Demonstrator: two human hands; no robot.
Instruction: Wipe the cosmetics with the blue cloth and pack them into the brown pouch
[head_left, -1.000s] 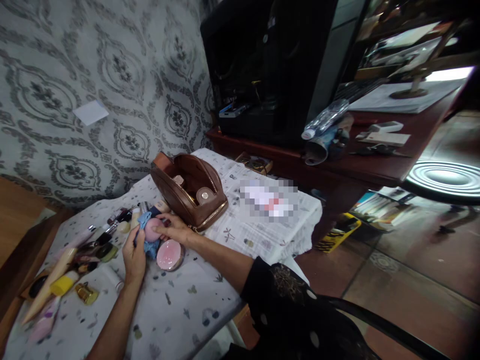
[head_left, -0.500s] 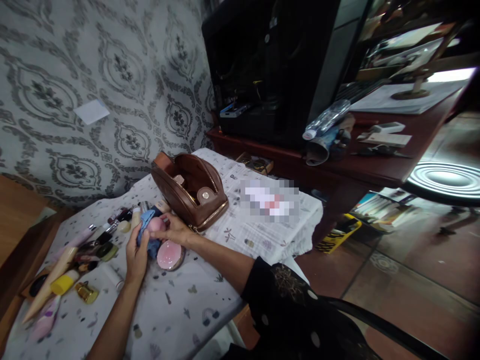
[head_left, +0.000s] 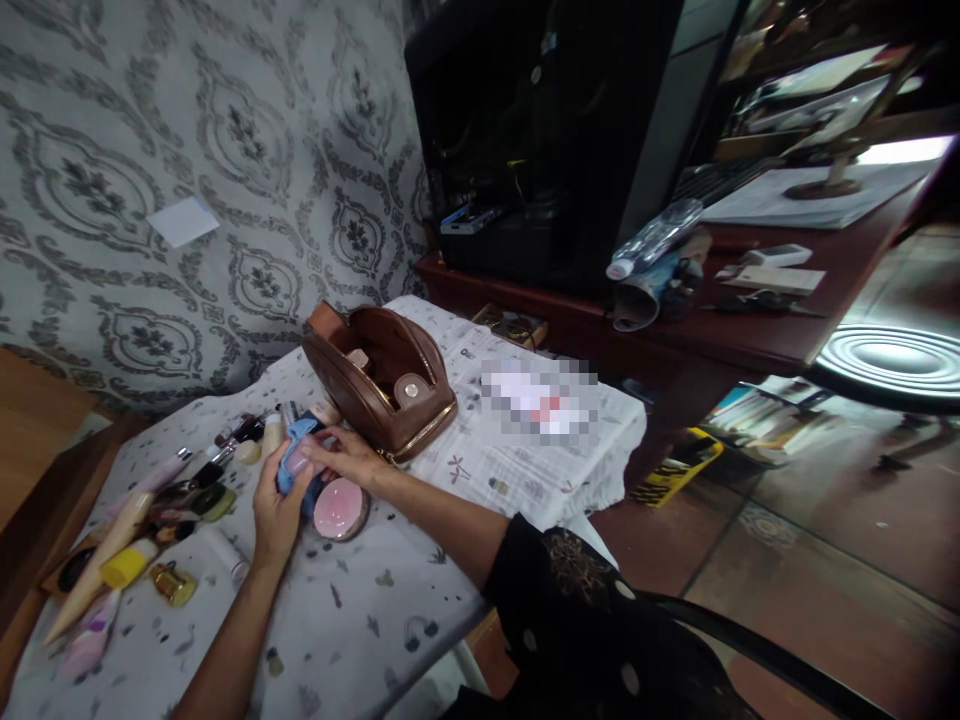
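Shifted slightly left: pink item (head_left: 297,459), near a pink-faced container (head_left: 340,509), largely hidden. I saw left hand (head_left: 276,512) and right hand (head_left: 349,461), fingers curled, gripping it amid blue cloth (head_left: 301,428).

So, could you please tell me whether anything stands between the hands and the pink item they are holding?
Only the blue cloth does, in part: it is bunched against the pink item beside the left hand. The right hand appears to touch the item directly. The pink-topped container stands aside.

Tablecloth (head_left: 352,620) carries brown bag (head_left: 358,392), pink container (head_left: 340,509) and, seemingly, cosmetics (head_left: 214,503).
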